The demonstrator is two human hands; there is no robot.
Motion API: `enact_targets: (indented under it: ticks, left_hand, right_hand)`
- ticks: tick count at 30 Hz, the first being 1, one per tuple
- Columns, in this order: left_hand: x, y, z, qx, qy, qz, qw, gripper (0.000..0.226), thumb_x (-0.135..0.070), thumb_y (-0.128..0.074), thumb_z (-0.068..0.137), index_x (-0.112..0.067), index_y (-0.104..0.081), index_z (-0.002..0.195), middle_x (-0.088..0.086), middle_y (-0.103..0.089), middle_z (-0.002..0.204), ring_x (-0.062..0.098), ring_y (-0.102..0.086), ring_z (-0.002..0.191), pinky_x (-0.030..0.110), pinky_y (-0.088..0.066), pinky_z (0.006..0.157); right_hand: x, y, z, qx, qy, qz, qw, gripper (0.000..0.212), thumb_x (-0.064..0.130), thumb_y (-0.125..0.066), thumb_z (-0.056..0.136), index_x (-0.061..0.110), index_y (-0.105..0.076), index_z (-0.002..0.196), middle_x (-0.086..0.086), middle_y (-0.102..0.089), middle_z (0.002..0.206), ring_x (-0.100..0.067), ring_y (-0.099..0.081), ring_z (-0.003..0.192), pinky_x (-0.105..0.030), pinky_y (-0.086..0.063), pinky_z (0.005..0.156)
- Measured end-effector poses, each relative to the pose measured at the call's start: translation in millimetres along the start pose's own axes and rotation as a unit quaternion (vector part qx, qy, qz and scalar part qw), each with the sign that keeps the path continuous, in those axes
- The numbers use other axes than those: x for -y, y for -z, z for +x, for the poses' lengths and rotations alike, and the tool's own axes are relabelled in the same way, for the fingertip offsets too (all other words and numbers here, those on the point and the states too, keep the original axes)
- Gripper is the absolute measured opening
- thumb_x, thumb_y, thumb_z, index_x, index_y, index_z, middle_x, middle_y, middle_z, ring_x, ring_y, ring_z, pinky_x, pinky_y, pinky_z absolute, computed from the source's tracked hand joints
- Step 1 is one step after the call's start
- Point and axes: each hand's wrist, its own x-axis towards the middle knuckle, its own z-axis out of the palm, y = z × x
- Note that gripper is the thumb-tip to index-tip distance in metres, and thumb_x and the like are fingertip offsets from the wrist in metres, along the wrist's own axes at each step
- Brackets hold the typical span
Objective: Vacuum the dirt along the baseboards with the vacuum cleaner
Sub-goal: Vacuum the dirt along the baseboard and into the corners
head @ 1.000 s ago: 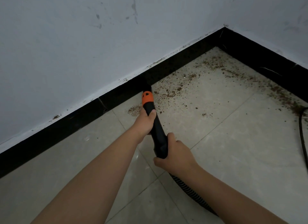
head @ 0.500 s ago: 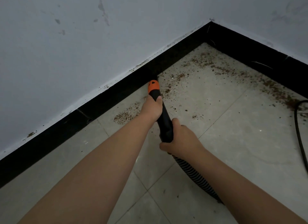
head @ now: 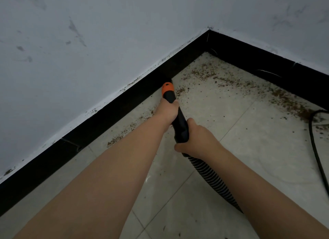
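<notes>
A person grips a black vacuum wand (head: 179,122) with both hands, its orange collar (head: 167,88) and nozzle tip pressed against the foot of the black baseboard (head: 114,107) along the left wall. The left hand (head: 168,110) wraps the wand just behind the collar, fingers curled fully round the tube. The right hand (head: 196,139) closes tightly on the wand's rear end, thumb lying along the top, where the ribbed hose (head: 211,176) joins and trails back across the tiled floor (head: 249,149). Brown dirt (head: 222,80) lies scattered from the room's corner along the right-hand baseboard, with a thinner line of crumbs (head: 124,133) at the left baseboard beneath the left forearm. A black power cord (head: 315,149) runs along the floor's right edge.
</notes>
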Motion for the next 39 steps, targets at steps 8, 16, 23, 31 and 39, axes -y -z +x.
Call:
enact_targets:
  ticks: [8, 16, 23, 31, 39]
  left_hand:
    - [-4, -8, -5, -0.004, -0.007, -0.041, 0.999, 0.044, -0.027, -0.044, 0.097, -0.005, -0.036, 0.135, 0.016, -0.051, 0.123, 0.032, -0.053, 0.11, 0.043, -0.046, 0.097]
    - [31, 27, -72, -0.041, 0.045, -0.198, 0.978, 0.026, -0.026, -0.054, 0.092, -0.013, -0.039, 0.108, 0.005, -0.048, 0.088, 0.024, -0.051, 0.085, 0.038, -0.047, 0.083]
    - [111, 85, -131, -0.124, 0.11, -0.279, 0.946, 0.03, -0.028, -0.053, 0.091, -0.011, -0.04, 0.113, 0.004, -0.048, 0.085, 0.021, -0.051, 0.08, 0.034, -0.046, 0.077]
    - [192, 150, -200, -0.264, 0.169, -0.275, 0.909, 0.027, -0.031, -0.05, 0.093, -0.012, -0.039, 0.109, 0.003, -0.048, 0.083, 0.022, -0.052, 0.082, 0.034, -0.045, 0.078]
    - [242, 176, -235, -0.331, 0.202, -0.267, 0.882, 0.031, -0.028, -0.047, 0.095, -0.006, -0.042, 0.116, 0.003, -0.047, 0.08, 0.024, -0.05, 0.084, 0.035, -0.045, 0.08]
  right_hand:
    - [-6, 1, -2, -0.04, -0.008, 0.015, 0.999, 0.042, 0.026, -0.069, 0.077, 0.017, -0.032, 0.094, -0.002, -0.048, 0.083, -0.012, -0.044, 0.061, -0.022, -0.03, 0.046]
    - [16, -10, -65, 0.02, 0.045, -0.014, 0.999, 0.04, 0.026, -0.07, 0.072, 0.018, -0.039, 0.095, 0.001, -0.057, 0.084, -0.013, -0.057, 0.069, -0.024, -0.043, 0.053]
    - [52, -60, -113, 0.152, 0.116, -0.081, 0.978, 0.043, 0.032, -0.072, 0.071, 0.019, -0.04, 0.098, -0.002, -0.056, 0.09, -0.016, -0.059, 0.076, -0.029, -0.048, 0.063]
    - [99, -135, -150, 0.268, 0.212, -0.12, 0.932, 0.045, 0.034, -0.069, 0.074, 0.034, -0.024, 0.075, 0.006, -0.045, 0.084, -0.01, -0.05, 0.071, -0.021, -0.039, 0.056]
    - [121, -177, -167, 0.34, 0.255, -0.145, 0.893, 0.044, 0.034, -0.071, 0.074, 0.025, -0.029, 0.088, 0.011, -0.039, 0.079, -0.004, -0.041, 0.064, -0.019, -0.035, 0.051]
